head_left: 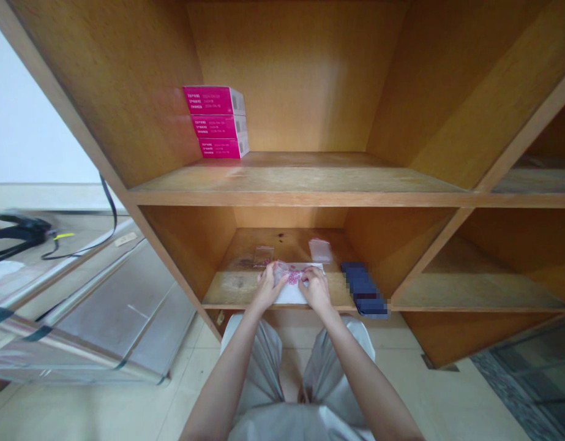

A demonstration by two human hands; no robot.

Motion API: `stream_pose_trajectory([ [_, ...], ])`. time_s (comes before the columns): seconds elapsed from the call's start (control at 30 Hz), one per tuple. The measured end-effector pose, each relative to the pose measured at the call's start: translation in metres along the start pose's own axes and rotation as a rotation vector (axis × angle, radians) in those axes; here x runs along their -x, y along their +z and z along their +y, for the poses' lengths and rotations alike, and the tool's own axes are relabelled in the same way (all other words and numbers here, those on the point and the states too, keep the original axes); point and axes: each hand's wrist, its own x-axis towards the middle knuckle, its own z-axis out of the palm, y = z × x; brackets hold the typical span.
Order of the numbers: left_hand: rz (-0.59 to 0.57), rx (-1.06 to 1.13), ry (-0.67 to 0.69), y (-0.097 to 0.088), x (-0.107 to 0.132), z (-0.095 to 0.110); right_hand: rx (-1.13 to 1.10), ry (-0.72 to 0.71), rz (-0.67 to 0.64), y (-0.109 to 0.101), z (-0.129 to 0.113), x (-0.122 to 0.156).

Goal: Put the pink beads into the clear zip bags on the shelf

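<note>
Both hands work at the front of the lower wooden shelf (239, 288), near the middle of the frame. The left hand (266, 289) and the right hand (316, 290) sit just apart, fingers curled down onto a crinkled clear plastic bag (282, 274) with small pink shapes in or on it, which lies on a white paper sheet (294, 295). The grip is narrow on both sides, with the fingertips bunched on the film, though this view cannot show whether they pinch it or only press it. The step in hand appears to be working this one bag by hand on the shelf, and film this thin calls for fingertip care rather than a full-hand hold. Just behind it lie a small clear bag (264, 255) and a flat translucent packet (321, 250). To the right, a dark blue oblong item (363, 289) is too blurred to identify. On the shelf above, three magenta cardboard boxes (215, 122) with pale ends stand stacked at upper left of centre, against honey-toned, satiny wood. At lower left, plastic-wrapped flat panels (98, 312) lean near a black strap (25, 233).
</note>
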Motion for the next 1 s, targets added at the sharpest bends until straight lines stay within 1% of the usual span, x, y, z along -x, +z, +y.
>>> stream_pose_trajectory([
  [0.17,-0.024,-0.006,-0.004,-0.001,0.0,0.001,-0.225,0.035,0.118,-0.006,-0.02,-0.022],
  [0.23,-0.032,-0.009,-0.003,-0.002,0.0,0.001,-0.307,0.034,0.13,-0.005,-0.029,-0.03],
  [0.27,-0.034,-0.009,-0.002,-0.002,0.0,0.002,-0.341,0.033,0.127,-0.003,-0.033,-0.033],
  [0.37,-0.033,-0.01,-0.001,-0.003,0.0,0.002,-0.428,0.006,0.045,0.001,-0.039,-0.039],
  [0.43,-0.027,-0.01,-0.005,-0.002,0.0,0.001,-0.476,0.003,-0.003,0.002,-0.037,-0.041],
  [0.53,-0.009,-0.006,-0.009,-0.002,0.0,0.001,-0.514,0.035,0.016,0.002,-0.027,-0.04],
  [0.63,-0.003,0.0,-0.009,-0.003,0.0,0.002,-0.467,0.038,0.035,0.0,-0.013,-0.036],
  [0.73,-0.009,0.006,-0.008,-0.004,0.0,0.004,-0.334,0.005,0.007,-0.003,-0.003,-0.03],
  [0.9,-0.005,0.004,-0.009,-0.003,0.0,0.004,-0.065,-0.067,-0.051,-0.01,0.004,-0.015],
  [1.0,-0.005,0.0,-0.012,-0.003,0.0,0.004,0.051,-0.101,-0.091,-0.012,0.007,-0.008],
])
